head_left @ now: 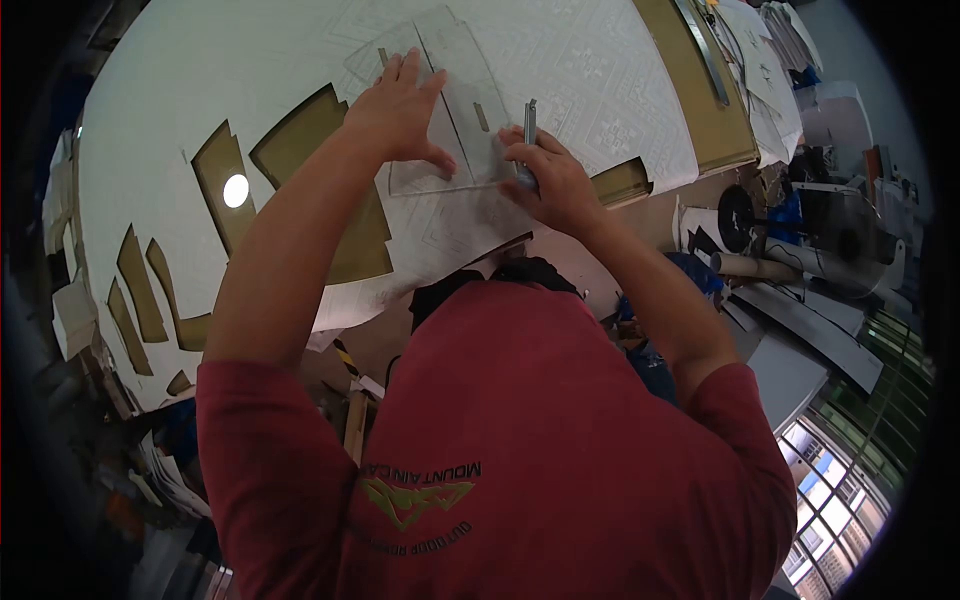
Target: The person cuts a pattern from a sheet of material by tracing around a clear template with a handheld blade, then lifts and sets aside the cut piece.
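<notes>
A clear template (470,90) with a dark line down its middle lies on white patterned sheet material (580,70). My left hand (400,110) rests on the template's left part, fingers spread, with nothing held. At the template's right edge, my right hand (550,180) is closed around a slim metallic tool (530,120), which stands out beyond the fingers. The tool's lower end is partly hidden by the hand. Cut-out openings in the sheet, one of them left of my left arm (215,165), show the tan surface beneath.
A metal ruler (703,55) lies on the tan board (725,120) at the upper right, beside papers and cables (765,80). Right of the table stands a black fan (738,218). Rolls and flat sheets (800,320) lie below it.
</notes>
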